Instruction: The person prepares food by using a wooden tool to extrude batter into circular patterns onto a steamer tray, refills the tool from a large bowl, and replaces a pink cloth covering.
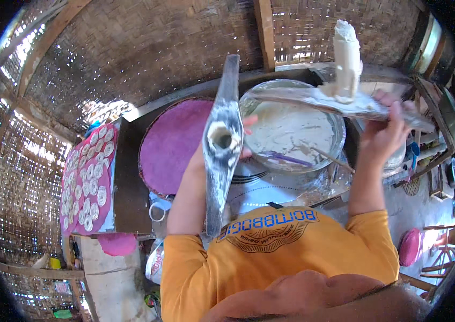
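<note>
My left hand (pixel 199 160) grips a long wooden press body (pixel 221 177), standing nearly upright, with a tapered handle at each end and a round hole through its wide middle. The fingers show only in part behind it. In my right hand (pixel 390 129), slightly blurred, is a wooden plunger: a flour-whitened crossbar (pixel 313 99) with a thick cylinder (pixel 348 64) pointing up, coated in pale dough. The two parts are apart. Below them sits a round metal basin (pixel 341 134) of whitish dough or flour (pixel 286 129). A purple-handled tool (pixel 286 158) and a thin stick (pixel 325 155) lie at its near edge.
Left of the basin is a round tray covered in purple-pink cloth (pixel 171 145). Farther left, a pink sheet (pixel 110 185) bears several pale coiled rounds (pixel 93 186). A white ring-shaped object (pixel 158 211) lies near my left arm. Woven bamboo walls (pixel 158 48) stand behind; a wooden rack (pixel 431 107) is at right.
</note>
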A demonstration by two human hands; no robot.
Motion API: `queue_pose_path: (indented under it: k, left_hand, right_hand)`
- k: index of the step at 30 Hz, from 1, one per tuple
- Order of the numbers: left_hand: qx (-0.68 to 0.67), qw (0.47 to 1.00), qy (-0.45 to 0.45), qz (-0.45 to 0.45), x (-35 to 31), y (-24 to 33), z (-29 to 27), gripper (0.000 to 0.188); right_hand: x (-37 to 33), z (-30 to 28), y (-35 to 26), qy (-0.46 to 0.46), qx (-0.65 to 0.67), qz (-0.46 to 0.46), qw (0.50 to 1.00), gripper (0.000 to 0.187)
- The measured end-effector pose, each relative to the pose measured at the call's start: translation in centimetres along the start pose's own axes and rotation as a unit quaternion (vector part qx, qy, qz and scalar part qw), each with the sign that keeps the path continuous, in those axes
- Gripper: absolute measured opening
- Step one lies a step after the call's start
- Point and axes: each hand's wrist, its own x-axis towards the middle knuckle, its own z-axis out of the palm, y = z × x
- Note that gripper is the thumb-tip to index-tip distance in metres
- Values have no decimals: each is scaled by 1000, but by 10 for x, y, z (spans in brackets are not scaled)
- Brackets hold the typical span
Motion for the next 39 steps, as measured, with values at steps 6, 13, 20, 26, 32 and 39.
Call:
queue_pose_path:
  k: [6,13,20,26,32,39]
  left_hand:
    - [-130,950,34,281,29,-8,16,38]
    - [-79,950,202,224,-36,31,-14,43]
    - [112,927,250,258,-90,38,-52,54]
    - [101,919,294,241,-119,38,-46,45]
    - [145,920,268,245,-111,33,-46,44]
    - [169,930,221,239,-93,40,-39,41]
  right_hand:
    - [-78,-9,50,-130,166,321,923,26]
    - [-57,-147,99,-651,-702,182,225,24]
    - [-11,-151,104,-657,-685,152,274,19]
    - [-40,-169,127,-698,-635,202,263,19]
    - [-62,-152,134,-654,-641,271,295,19]
    - [-59,-153,131,-579,-604,310,451,20]
